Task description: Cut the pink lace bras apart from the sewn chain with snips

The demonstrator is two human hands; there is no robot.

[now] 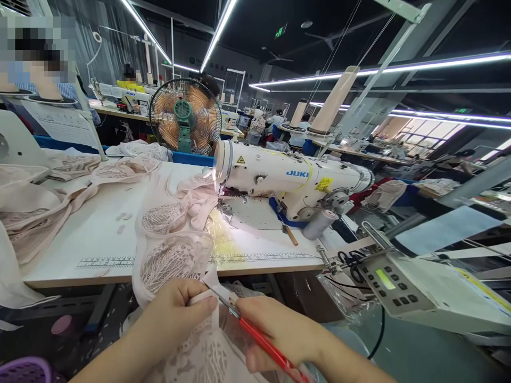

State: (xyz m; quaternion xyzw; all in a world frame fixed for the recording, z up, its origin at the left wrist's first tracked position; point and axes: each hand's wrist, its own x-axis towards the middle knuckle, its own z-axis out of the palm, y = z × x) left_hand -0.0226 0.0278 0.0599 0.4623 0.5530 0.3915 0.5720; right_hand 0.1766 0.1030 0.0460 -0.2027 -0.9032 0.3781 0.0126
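My left hand [175, 306] pinches the edge of a pale pink lace bra [175, 260] at the table's front edge. One part of the bra lies on the table, and more of the lace hangs below my hands. In my right hand [279, 330] is a pair of red-handled scissors [259, 336], its metal blades pointing up and left to the fabric beside my left fingertips. My right fingers wrap the handles and partly hide them. Whether the blades are apart cannot be made out.
A white sewing machine [263, 167] stands behind, its lamp lighting the white table [115, 218]. More lace pieces [51, 213] lie left. A grey thread cone [319, 224] and wooden-handled tool [290, 235] sit right, near a control box [393, 287]. A fan [184, 114] stands beyond.
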